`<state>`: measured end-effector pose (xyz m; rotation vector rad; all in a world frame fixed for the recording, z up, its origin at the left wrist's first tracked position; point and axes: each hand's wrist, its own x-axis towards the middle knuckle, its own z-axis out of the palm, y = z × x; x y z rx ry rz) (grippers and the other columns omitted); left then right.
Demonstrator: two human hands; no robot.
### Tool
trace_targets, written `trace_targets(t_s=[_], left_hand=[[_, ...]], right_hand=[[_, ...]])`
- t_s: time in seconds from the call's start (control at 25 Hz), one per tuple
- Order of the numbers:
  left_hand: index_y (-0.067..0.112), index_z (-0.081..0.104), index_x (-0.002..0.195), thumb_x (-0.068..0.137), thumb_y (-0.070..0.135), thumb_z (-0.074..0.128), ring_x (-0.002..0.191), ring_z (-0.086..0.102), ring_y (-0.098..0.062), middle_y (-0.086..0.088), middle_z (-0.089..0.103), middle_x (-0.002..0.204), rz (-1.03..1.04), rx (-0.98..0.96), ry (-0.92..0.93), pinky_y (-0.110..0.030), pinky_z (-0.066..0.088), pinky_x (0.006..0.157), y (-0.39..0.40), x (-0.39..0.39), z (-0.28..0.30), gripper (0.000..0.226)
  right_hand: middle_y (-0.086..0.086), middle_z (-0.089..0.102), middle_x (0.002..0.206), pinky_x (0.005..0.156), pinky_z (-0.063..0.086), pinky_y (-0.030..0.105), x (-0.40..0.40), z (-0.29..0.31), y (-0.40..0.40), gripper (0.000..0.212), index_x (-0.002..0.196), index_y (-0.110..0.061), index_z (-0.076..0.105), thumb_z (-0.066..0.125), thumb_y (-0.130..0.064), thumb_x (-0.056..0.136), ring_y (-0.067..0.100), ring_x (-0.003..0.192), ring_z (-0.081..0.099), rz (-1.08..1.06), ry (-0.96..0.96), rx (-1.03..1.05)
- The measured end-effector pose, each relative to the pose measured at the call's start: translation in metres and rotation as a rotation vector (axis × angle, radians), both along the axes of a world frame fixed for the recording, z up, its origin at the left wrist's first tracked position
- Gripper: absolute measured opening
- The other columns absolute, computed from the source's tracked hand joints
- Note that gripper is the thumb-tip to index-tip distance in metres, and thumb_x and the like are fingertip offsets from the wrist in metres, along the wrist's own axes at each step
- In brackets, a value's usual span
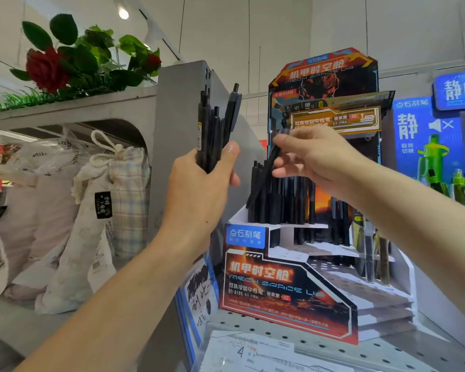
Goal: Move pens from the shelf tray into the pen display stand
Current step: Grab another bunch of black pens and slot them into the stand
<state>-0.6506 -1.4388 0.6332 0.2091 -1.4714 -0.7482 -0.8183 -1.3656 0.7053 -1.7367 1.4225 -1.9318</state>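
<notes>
The left hand (202,183) grips a bundle of black pens (215,130): its fingers (232,153) are curled round the lower ends, and the pens rise upright above the fist, click ends up. The right hand (314,162) pinches a single pen (263,175) near its upper end between thumb and forefinger; the remaining fingers are loosely spread. This pen slants down and to the left from the pinch, and its lower end sits among the stand's top-tier pens (285,202). Those pens stand upright directly below the right hand. The display stand (285,291) lies below and behind both hands, between the two forearms; its lower tiers, below the right wrist, hold a few more pens. The stand rests on a perforated shelf (333,353). Left of the left hand hang cloth bags (91,210); above these lies a red rose (47,69).
</notes>
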Motion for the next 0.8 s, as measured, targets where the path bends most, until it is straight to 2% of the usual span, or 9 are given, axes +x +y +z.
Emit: trace_targets(t_s=[0.2, 0.36, 0.48, 0.6, 0.72, 0.8], left_hand=[[0.022, 0.058, 0.105, 0.102, 0.034, 0.056, 0.039, 0.044, -0.007, 0.003, 0.072, 0.067, -0.148, -0.001, 0.021, -0.016, 0.036, 0.038, 0.006, -0.001, 0.003, 0.013], [0.019, 0.067, 0.102, 0.101, 0.034, 0.058, 0.040, 0.050, -0.006, 0.005, 0.075, 0.075, -0.149, -0.003, -0.005, -0.014, 0.037, 0.037, 0.004, 0.001, 0.001, 0.017], [0.021, 0.070, 0.101, 0.100, 0.033, 0.059, 0.041, 0.051, -0.005, 0.006, 0.075, 0.076, -0.153, 0.005, -0.010, -0.013, 0.038, 0.038, 0.002, 0.002, 0.000, 0.016], [0.022, 0.070, 0.102, 0.100, 0.033, 0.059, 0.041, 0.051, -0.004, 0.007, 0.075, 0.075, -0.160, 0.022, -0.022, -0.013, 0.038, 0.038, 0.002, 0.001, 0.000, 0.015], [0.022, 0.070, 0.104, 0.099, 0.033, 0.060, 0.041, 0.052, -0.005, 0.009, 0.076, 0.078, -0.150, 0.017, -0.042, -0.012, 0.038, 0.038, 0.002, 0.001, 0.000, 0.016], [0.023, 0.068, 0.105, 0.100, 0.033, 0.059, 0.042, 0.054, -0.005, 0.009, 0.077, 0.082, -0.152, 0.013, -0.051, -0.011, 0.038, 0.039, 0.003, 0.001, 0.000, 0.014]], right_hand=[[0.009, 0.067, 0.079, 0.057, 0.062, 0.028, 0.015, -0.009, -0.009, 0.014, 0.102, 0.000, 0.068, 0.062, -0.012, 0.099, 0.016, 0.062, 0.067, -0.180, 0.333, -0.014], [0.018, 0.072, 0.087, 0.055, 0.060, 0.027, 0.019, -0.008, -0.009, 0.017, 0.109, 0.000, 0.065, 0.066, -0.012, 0.097, 0.019, 0.063, 0.072, -0.237, 0.433, 0.038], [0.016, 0.074, 0.085, 0.050, 0.057, 0.026, 0.023, -0.009, -0.011, 0.028, 0.117, -0.012, 0.056, 0.071, -0.013, 0.093, 0.021, 0.059, 0.073, -0.303, 0.515, 0.094], [0.013, 0.072, 0.087, 0.048, 0.058, 0.025, 0.027, -0.009, -0.014, 0.021, 0.114, -0.008, 0.065, 0.066, -0.019, 0.097, 0.017, 0.060, 0.072, -0.409, 0.610, 0.048], [0.018, 0.072, 0.088, 0.055, 0.063, 0.034, 0.027, -0.007, -0.016, 0.023, 0.117, 0.000, 0.065, 0.065, -0.013, 0.098, 0.022, 0.067, 0.074, -0.380, 0.569, 0.034], [0.022, 0.072, 0.087, 0.053, 0.062, 0.032, 0.026, -0.004, -0.013, 0.021, 0.114, 0.002, 0.064, 0.066, -0.009, 0.096, 0.022, 0.065, 0.074, -0.326, 0.509, 0.050]])
